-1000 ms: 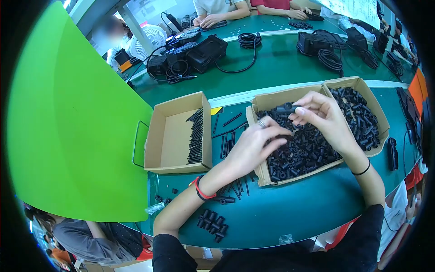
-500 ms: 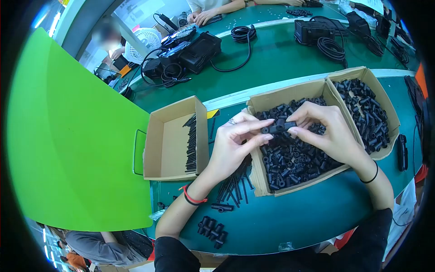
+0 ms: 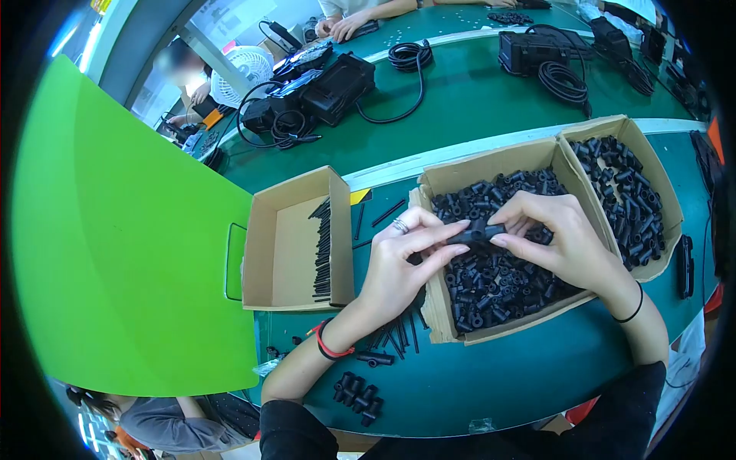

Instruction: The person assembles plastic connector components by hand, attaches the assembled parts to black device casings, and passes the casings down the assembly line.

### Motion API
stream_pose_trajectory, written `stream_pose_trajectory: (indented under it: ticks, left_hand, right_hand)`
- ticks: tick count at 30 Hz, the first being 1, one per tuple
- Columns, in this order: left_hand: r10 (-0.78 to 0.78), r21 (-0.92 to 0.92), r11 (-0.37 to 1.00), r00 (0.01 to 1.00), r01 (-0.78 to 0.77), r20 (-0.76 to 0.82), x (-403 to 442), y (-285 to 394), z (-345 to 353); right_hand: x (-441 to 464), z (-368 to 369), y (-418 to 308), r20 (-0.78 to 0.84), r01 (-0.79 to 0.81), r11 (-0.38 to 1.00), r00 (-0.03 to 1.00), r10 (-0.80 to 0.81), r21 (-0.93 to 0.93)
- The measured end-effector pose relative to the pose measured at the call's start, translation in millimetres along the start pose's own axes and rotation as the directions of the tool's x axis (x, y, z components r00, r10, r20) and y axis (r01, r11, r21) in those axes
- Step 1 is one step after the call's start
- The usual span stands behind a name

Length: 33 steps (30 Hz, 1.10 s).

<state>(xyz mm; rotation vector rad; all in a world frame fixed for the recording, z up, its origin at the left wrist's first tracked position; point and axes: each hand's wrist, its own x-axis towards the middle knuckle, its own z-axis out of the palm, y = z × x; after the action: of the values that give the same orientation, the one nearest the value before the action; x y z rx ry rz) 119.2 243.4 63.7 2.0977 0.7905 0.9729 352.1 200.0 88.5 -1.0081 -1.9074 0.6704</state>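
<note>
Above a cardboard box (image 3: 529, 314) of small black tubular pieces, a black plastic tube fitting (image 3: 478, 232) is held level between both hands. My left hand (image 3: 395, 264) pinches its left end between thumb and fingers. On the right end, my right hand (image 3: 563, 234) has its thumb and fingertips closed. The fingers partly hide both ends, so I cannot tell whether it is one piece or two joined. Several thin black rods (image 3: 400, 337) lie on the table under my left wrist. Nearer me are a single black fitting (image 3: 376, 359) and a cluster of similar fittings (image 3: 358, 399).
To the left stands a cardboard box (image 3: 284, 264) with black rods along one side, beside a green panel (image 3: 138, 253). Another box (image 3: 665, 264) of black pieces adjoins the middle one. Cabled black devices (image 3: 337, 88) sit across the table, near another person's hands (image 3: 349, 24).
My left fingers now cover more of the fitting's left end, whose round opening showed earlier. The whole view has shifted slightly; both hands stay over the middle box.
</note>
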Motion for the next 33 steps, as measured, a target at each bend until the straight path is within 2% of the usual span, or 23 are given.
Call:
stream_pose_trajectory:
  ticks: [2, 4, 5, 7, 9, 11, 13, 18, 20, 24, 26, 28, 29, 31, 33]
  left_hand:
    - [0.071, 0.036, 0.997, 0.996, -0.069, -0.052, -1.3, -1.1, -0.6]
    - [0.124, -0.097, 0.986, 0.986, -0.135, -0.109, -0.9, -7.8, 6.0]
    - [0.113, -0.144, 0.981, 0.987, -0.129, -0.114, -1.2, -6.9, 7.0]
    - [0.033, -0.076, 0.997, 0.999, -0.034, -0.016, -3.7, -1.4, 0.1]
    - [0.061, -0.011, 0.998, 0.998, -0.061, 0.011, -5.5, 0.1, -0.4]
    - [0.018, -0.168, 0.986, 0.999, -0.023, -0.031, -7.2, 5.1, 4.9]
    - [0.067, -0.146, 0.987, 0.998, -0.069, -0.021, -8.5, -1.3, 5.3]
    - [-0.050, -0.269, 0.963, 0.996, 0.028, -0.075, -10.9, 4.9, 6.4]
    - [-0.111, -0.288, 0.953, 0.993, 0.094, -0.043, -11.5, 10.6, 4.7]
    - [-0.085, -0.339, 0.939, 0.993, 0.052, -0.083, -13.7, 10.4, 9.3]
    - [-0.097, -0.396, 0.917, 0.992, 0.057, -0.082, -15.0, 10.7, 10.4]
    - [-0.145, -0.468, 0.878, 0.987, 0.097, -0.066, -16.7, 18.0, 10.1]
    - [-0.144, -0.471, 0.877, 0.987, 0.093, -0.074, -17.3, 20.1, 9.0]
    - [-0.143, -0.421, 0.899, 0.990, 0.121, -0.021, -18.2, 22.4, 5.2]
    - [-0.130, -0.394, 0.912, 0.991, 0.114, -0.014, -19.4, 21.0, 1.7]
  right_hand:
    - [-0.2, -0.7, -0.2, 0.001, -0.057, 0.997, 0.998, 0.057, 0.049]
    - [0.2, -0.8, -4.7, 0.009, -0.059, 0.997, 0.998, 0.058, 0.047]
    - [0.1, -0.1, -4.6, 0.004, -0.025, 1.000, 1.000, 0.025, 0.016]
    - [0.3, 0.3, -4.2, 0.001, 0.015, 1.000, 1.000, -0.015, -0.014]
    - [0.0, 1.2, -3.8, 0.030, 0.067, 0.995, 0.997, -0.065, -0.079]
    - [-0.4, 2.3, -3.7, 0.030, 0.073, 0.995, 0.997, -0.071, -0.073]
    - [-1.0, 2.4, -3.0, 0.031, 0.077, 0.995, 0.997, -0.074, -0.071]
    - [-0.6, 0.6, -2.6, 0.032, 0.054, 0.998, 0.998, -0.053, -0.032]
    - [-1.3, -0.2, -2.1, 0.048, 0.021, 1.000, 0.999, -0.020, -0.019]
    - [-1.7, -1.4, -1.1, 0.062, 0.018, 0.999, 0.998, -0.016, -0.037]
    - [-2.1, -3.0, -2.7, 0.066, 0.021, 1.000, 0.998, -0.021, -0.007]
    - [-1.2, -6.0, -9.0, 0.070, -0.069, 0.996, 0.995, 0.064, 0.064]
    - [-1.0, -6.1, -9.4, 0.077, -0.066, 0.996, 0.995, 0.061, 0.060]
    - [-1.7, -6.9, -7.7, 0.093, -0.168, 0.962, 0.984, 0.151, 0.217]
    - [-1.8, -6.5, -3.3, 0.119, -0.165, 0.958, 0.983, 0.140, 0.235]
